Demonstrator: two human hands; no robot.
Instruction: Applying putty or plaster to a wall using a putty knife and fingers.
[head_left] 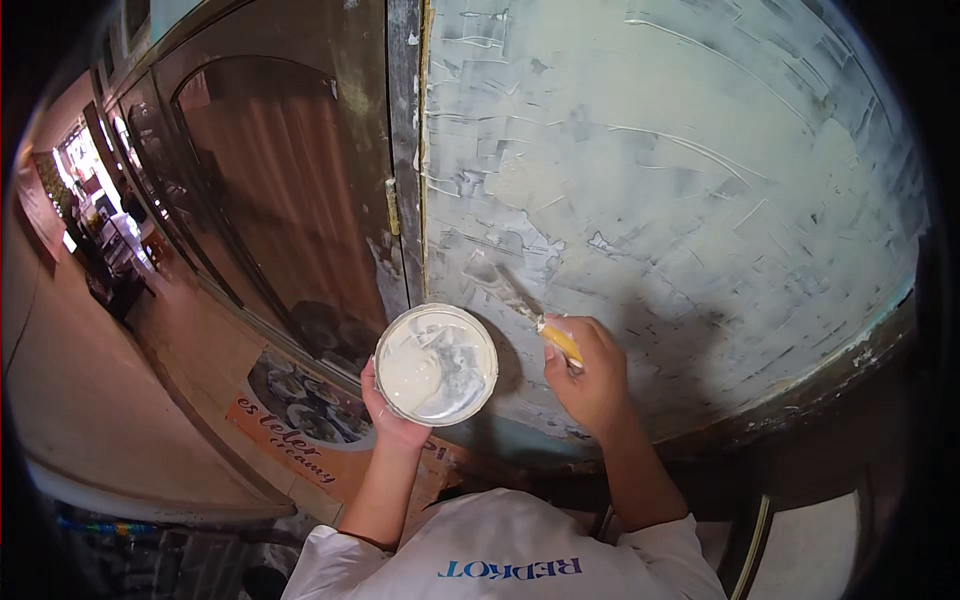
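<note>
My left hand (398, 418) is wrapped round the lower left side of a round white tub (493, 365). Inside the tub lies a creamy white paste (412, 372), thicker on the left and smeared thin on the right. The yellow handle of a putty knife (512, 297) is gripped in my right hand (590, 375). White paste coats its blade, which points up and left, close to the wall (620, 190); I cannot tell whether it touches. Uneven white and grey strokes and ridges cover the wall.
Left of the wall stands a dark wooden door frame (403, 150) beside glass panels with a reddish curtain (290, 180) behind. An orange printed banner (300, 440) lies low at the left. A dark ledge (800, 400) edges the wall's lower right. A bright room (100, 210) shows far left.
</note>
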